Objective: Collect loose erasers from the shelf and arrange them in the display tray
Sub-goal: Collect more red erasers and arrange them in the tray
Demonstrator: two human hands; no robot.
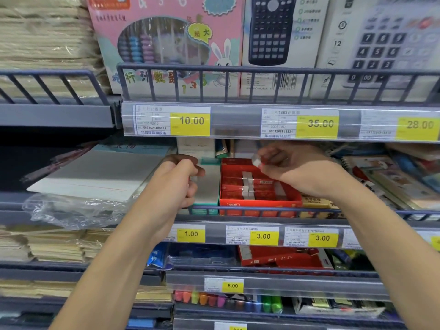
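Overhead, blocky white eraser [256, 161], pinched.

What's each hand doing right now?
Left hand: curled, seems to grip a small pale eraser.
Right hand: pinches a wrapped eraser above the red display tray.

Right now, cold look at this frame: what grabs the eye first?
The red display tray mid-shelf, with wrapped erasers lined inside. The right hand above it pinches a small eraser; the left hand, beside the tray, is curled in a grip. Yellow price tags run along the shelf rails.
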